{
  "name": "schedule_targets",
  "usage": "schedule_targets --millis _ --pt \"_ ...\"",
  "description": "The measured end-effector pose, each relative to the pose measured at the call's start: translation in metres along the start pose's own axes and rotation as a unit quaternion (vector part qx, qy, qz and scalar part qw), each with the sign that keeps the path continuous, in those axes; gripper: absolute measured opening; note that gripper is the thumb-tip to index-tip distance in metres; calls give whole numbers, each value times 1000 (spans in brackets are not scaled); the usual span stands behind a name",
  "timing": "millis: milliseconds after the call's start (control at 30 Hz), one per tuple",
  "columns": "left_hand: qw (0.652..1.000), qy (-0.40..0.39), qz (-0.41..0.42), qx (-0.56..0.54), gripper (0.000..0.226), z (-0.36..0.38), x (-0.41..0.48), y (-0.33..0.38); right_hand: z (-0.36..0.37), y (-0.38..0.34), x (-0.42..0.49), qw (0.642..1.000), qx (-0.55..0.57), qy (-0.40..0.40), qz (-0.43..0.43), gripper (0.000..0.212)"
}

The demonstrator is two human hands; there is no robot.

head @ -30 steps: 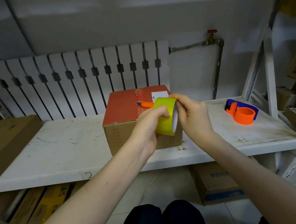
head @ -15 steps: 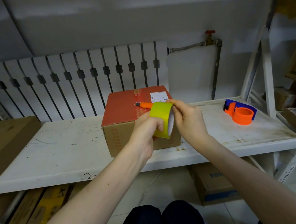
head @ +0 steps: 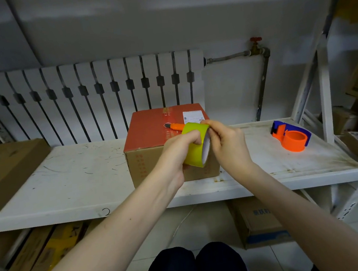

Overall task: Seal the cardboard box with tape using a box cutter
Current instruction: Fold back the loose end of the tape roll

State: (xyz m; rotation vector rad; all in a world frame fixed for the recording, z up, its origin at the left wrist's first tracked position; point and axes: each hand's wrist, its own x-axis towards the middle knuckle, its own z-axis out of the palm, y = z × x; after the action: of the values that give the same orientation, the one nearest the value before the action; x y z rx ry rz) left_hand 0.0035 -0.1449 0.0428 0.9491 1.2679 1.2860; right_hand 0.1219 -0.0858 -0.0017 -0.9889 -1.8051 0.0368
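Tape roll [head: 193, 146] is gripped in left hand [head: 177, 155], fingers curled round the rim, held in front of box [head: 152, 138]. Right hand [head: 227, 145] fingertips [head: 206, 124] are pinched at its top edge, probably picking the end. Roll is judged light, stiff, slick; cutter [head: 176, 126] lies just beyond fingertips.

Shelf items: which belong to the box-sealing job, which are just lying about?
In use: cardboard box, yellow tape roll in left hand, right hand at its edge, orange box cutter.
Idle: orange tape dispenser, flat carton.
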Motion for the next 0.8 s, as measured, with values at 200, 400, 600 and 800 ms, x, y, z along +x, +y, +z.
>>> schedule_targets --millis 200,400,600,800 --pt "1000 -3 14 10 17 1 -1 -3 3 2 1 1000 15 -7 25 28" --pt "977 -156 100 106 30 -21 4 -14 -9 10 5 994 67 -37 76 27" --pt "946 -62 210 238 24 -22 4 -21 -11 10 -1 984 92 -93 120 36" --pt "907 22 275 319 24 -22 14 -30 -22 4 -9 999 14 -15 -43 22"
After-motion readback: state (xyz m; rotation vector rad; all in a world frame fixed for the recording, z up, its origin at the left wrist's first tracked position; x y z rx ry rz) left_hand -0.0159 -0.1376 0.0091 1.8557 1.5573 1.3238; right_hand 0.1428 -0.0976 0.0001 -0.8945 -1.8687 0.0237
